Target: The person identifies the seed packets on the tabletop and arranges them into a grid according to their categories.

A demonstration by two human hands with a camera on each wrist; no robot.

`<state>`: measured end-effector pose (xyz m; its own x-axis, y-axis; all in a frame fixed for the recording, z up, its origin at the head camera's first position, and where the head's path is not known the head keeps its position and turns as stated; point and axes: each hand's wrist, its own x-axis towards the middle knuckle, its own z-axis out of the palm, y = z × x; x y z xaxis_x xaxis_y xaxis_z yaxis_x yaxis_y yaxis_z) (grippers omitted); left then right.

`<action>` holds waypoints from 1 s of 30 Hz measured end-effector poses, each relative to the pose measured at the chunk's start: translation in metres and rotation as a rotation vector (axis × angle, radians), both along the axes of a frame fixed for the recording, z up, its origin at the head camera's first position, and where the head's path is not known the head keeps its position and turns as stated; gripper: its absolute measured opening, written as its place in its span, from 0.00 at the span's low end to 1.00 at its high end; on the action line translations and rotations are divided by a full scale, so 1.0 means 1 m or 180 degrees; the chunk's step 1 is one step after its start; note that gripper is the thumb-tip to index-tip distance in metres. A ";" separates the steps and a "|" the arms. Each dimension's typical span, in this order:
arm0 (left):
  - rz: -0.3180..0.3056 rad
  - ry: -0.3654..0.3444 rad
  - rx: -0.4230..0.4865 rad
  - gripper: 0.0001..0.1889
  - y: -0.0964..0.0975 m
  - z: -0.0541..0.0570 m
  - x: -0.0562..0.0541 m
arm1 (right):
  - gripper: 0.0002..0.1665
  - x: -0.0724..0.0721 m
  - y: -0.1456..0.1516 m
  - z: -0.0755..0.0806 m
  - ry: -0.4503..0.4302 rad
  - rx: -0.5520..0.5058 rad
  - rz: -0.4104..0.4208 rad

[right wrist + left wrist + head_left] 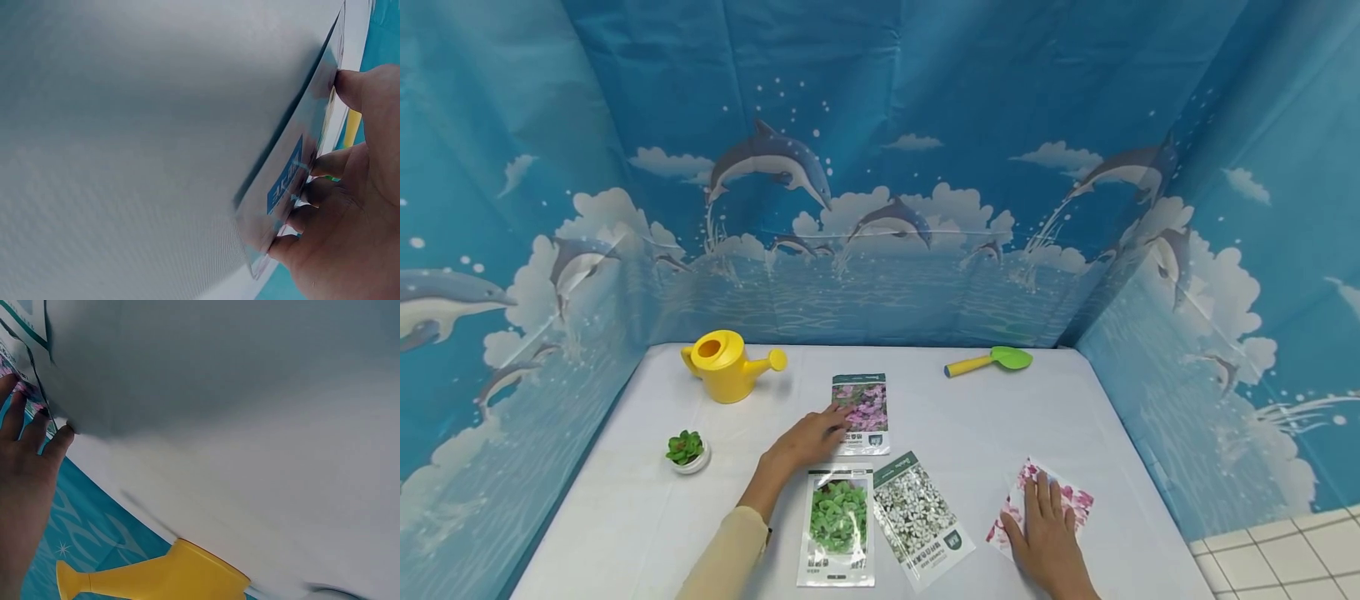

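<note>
My left hand point(814, 437) reaches to a seed packet point(868, 408) with pink flowers on it. In the left wrist view its spread fingers point(31, 434) touch that packet near the edge. My right hand point(1047, 533) lies with fingers extended on a flat pink-and-white floral packet point(1081, 502) at the right. In the right wrist view the fingertips and thumb touch this packet point(287, 181), which has a blue label. Nearer me lie a seed packet with green leaves point(838, 517) and, tilted beside it, one with white flowers point(917, 508).
A yellow watering can point(726, 379) stands at the back left, with a small potted succulent point(685, 450) in front of it. Near the back edge lies a toy trowel point(992, 360) with a green blade. Dolphin-print curtains point(880, 292) border the white table point(925, 367).
</note>
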<state>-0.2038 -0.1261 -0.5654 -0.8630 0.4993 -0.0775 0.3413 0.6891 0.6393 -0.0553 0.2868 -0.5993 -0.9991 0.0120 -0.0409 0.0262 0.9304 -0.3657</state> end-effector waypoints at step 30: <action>0.0201 0.0190 0.0128 0.22 -0.015 -0.007 0.006 | 0.52 -0.002 -0.001 0.003 -0.0288 -0.0018 -0.0073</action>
